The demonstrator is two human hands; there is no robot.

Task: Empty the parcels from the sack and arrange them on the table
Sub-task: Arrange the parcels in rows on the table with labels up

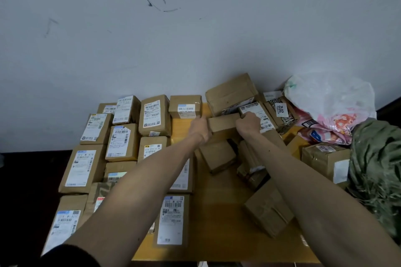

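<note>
1. Scuffed grey wall [195, 28] backs a yellow counter [217, 212] that carries every parcel in view.
2. Left section: labelled parcels [121, 143] lie flat in close rows, labels up.
3. Centre: the left hand [200, 129] grips one end of a small plain box [223, 123], fingers curled round it. The right hand [248, 120] grips the other end likewise. The box sits between the rows and the heap; whether it is lifted or resting cannot be told.
4. Right of centre: unsorted parcels [219, 156] lie tilted and overlapping. A large box [231, 93] leans among them near the wall.
5. Far right: plastic bags [329, 97] and the green sack [377, 169] occupy the counter's end.
6. Risk: withdrawing the small box may remove support from the large box, which could slide onto the rows. Both forearms cross above the nearer parcels, so a low sweep could push one off the front edge.
</note>
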